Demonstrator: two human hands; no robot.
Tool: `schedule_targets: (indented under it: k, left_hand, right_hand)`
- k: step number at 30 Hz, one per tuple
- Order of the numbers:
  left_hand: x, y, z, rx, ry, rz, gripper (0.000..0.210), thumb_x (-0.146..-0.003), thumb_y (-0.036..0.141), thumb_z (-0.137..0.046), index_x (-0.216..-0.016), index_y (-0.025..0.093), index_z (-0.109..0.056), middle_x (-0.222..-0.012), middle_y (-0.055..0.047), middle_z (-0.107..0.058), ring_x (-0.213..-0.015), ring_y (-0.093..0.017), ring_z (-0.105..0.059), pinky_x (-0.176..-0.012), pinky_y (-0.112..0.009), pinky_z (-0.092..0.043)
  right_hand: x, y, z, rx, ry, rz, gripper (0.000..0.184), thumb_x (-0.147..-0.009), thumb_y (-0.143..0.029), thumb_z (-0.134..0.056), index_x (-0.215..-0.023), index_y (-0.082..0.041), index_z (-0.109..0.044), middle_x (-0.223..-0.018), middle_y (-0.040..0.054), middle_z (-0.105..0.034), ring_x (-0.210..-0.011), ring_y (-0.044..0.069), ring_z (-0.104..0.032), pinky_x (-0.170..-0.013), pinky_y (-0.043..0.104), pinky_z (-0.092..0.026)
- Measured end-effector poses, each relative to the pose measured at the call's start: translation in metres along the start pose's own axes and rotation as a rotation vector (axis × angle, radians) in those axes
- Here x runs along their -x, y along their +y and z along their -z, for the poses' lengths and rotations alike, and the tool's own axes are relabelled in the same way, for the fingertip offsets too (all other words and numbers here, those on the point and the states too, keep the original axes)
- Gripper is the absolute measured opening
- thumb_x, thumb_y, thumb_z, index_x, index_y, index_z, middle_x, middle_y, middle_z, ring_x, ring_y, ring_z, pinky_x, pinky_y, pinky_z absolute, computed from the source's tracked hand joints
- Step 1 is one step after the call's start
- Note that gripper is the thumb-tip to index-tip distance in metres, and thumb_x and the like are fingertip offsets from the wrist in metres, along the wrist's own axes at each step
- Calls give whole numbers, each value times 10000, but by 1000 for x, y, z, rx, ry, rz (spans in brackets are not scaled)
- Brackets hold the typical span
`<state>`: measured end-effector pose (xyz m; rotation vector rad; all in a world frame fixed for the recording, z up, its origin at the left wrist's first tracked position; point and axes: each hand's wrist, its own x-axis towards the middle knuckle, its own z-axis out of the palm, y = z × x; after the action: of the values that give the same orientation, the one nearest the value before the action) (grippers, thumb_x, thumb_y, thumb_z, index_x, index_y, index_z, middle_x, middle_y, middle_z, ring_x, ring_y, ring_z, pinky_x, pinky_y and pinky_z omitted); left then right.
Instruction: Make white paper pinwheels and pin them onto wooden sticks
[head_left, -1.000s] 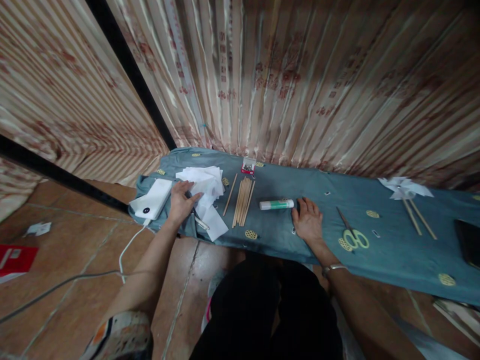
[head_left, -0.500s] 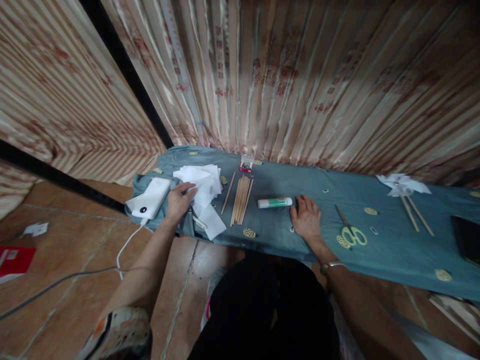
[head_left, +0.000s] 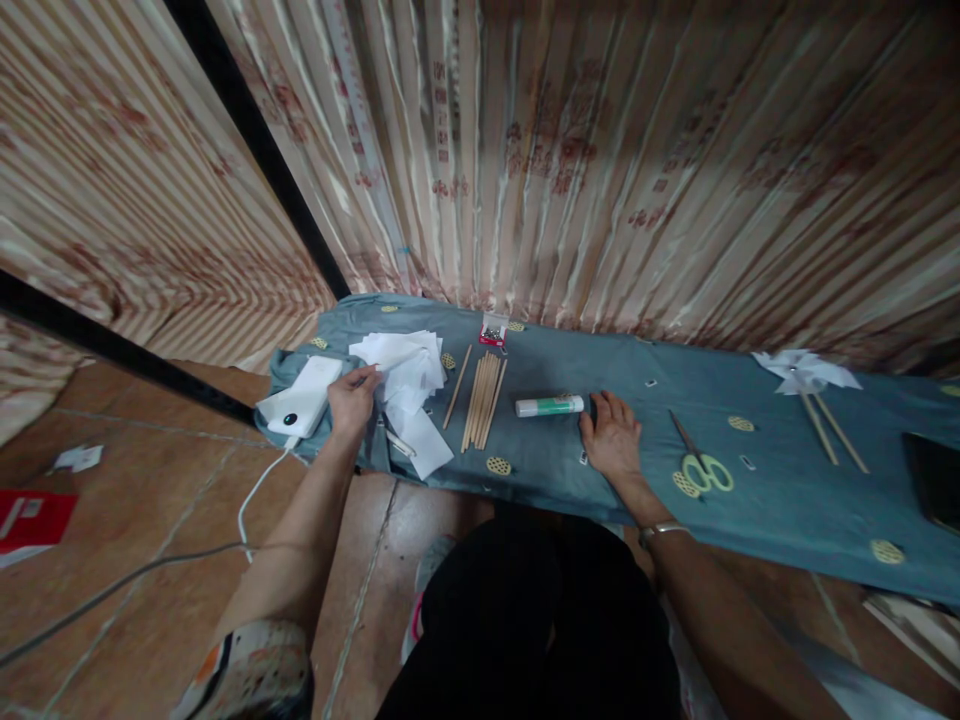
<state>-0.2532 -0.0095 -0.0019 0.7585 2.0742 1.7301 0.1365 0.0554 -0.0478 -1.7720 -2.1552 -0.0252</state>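
Note:
My left hand (head_left: 352, 403) is at the left edge of a loose pile of white paper (head_left: 411, 372), its thumb and fingertips closed on a paper edge. How many sheets are between them I cannot tell. My right hand (head_left: 613, 434) lies flat on the blue cloth, palm down with its fingers stretched out. Just left of it rests a glue stick (head_left: 550, 406) with a green label, lying on its side. Several thin wooden sticks (head_left: 482, 402) lie side by side between the paper and the glue stick.
A small red-and-white box of metal pins (head_left: 493, 331) stands behind the sticks. Green-handled scissors (head_left: 703, 465) and paper pinwheels (head_left: 806, 372) on sticks lie to the right, a dark phone-like object (head_left: 932, 477) beyond. At the left is a white device (head_left: 304, 398) with a cable.
My left hand has slid a little to the left, from over the paper to its edge, and its fingers have drawn together. My right hand stays where it was.

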Motion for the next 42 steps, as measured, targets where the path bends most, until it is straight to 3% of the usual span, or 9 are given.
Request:
schedule_targets:
  k: [6, 10, 15, 18, 22, 27, 31, 37, 42]
  left_hand:
    - [6, 13, 0, 198, 53, 70, 187, -516, 220, -714, -675, 138, -659, -602, 27, -608, -603, -121, -570, -710, -283, -500]
    - [40, 45, -11, 348, -31, -14, 209, -552, 260, -746, -718, 152, -683, -652, 25, -639, -615, -116, -601, -695, -275, -520]
    - [125, 73, -55, 389, -374, -107, 152, -664, 286, -737, -765, 176, -709, -957, -56, -743, -876, -198, -685, -845, -354, -542]
    - [174, 71, -86, 300, -621, -188, 95, -752, 273, -672, -783, 193, -713, -985, -77, -747, -924, -211, -694, -859, -371, -548]
    - [208, 65, -115, 173, -845, -383, 85, -810, 194, -620, -804, 208, -703, -1005, -78, -741, -1003, -202, -679, -954, -397, -510]
    - [210, 61, -132, 86, -939, -553, 112, -821, 150, -601, -831, 200, -701, -1049, -91, -727, -1030, -199, -673, -965, -398, -506]
    - [205, 48, -138, 3, -956, -581, 123, -829, 152, -590, -844, 201, -702, -1031, -89, -732, -1011, -206, -681, -941, -388, -519]
    - [214, 34, -136, -131, -1028, -586, 164, -880, 221, -551, -939, 229, -703, -955, -57, -745, -899, -196, -700, -847, -330, -539]
    - [210, 36, -133, -148, -1023, -611, 205, -882, 250, -569, -1040, 237, -700, -979, -56, -733, -939, -213, -668, -866, -354, -513]
  right_hand:
    - [0, 0, 0, -3, -9, -7, 477, -941, -352, -346, -1305, -96, -516, -1396, 182, -506, -1276, 334, -418, -971, 501, -387]
    - [0, 0, -1, -46, 6, -6, 463, -930, -341, -373, -1303, -107, -518, -1388, 195, -510, -1272, 344, -419, -972, 522, -385]
    - [-9, 13, -6, -336, -13, -58, 451, -894, -370, -431, -1259, -138, -558, -1403, 180, -501, -1313, 338, -394, -1019, 560, -350]
    - [-18, 35, -5, -626, 1, -99, 437, -883, -402, -437, -1209, -154, -588, -1307, 159, -590, -1215, 274, -521, -1018, 493, -400]
    - [-11, 67, 15, -704, 86, -172, 433, -899, -407, -402, -1213, -168, -580, -1218, 147, -652, -1104, 240, -613, -963, 454, -468]
    - [27, 80, 60, -897, 122, -202, 388, -858, -450, -526, -1115, -178, -632, -1152, 137, -688, -1070, 256, -647, -977, 451, -471]
    - [53, 63, 84, -685, 11, -19, 433, -818, -480, -613, -1170, -226, -616, -1273, 109, -624, -1194, 268, -569, -1036, 457, -428]
    - [69, 21, 77, -521, -88, 215, 254, -852, -337, -609, -1070, -213, -647, -1302, 119, -596, -1246, 282, -509, -1042, 500, -409]
    - [70, 19, 64, -684, -111, 69, 101, -871, -271, -574, -870, -227, -665, -1178, 74, -671, -1138, 232, -590, -1000, 427, -452]
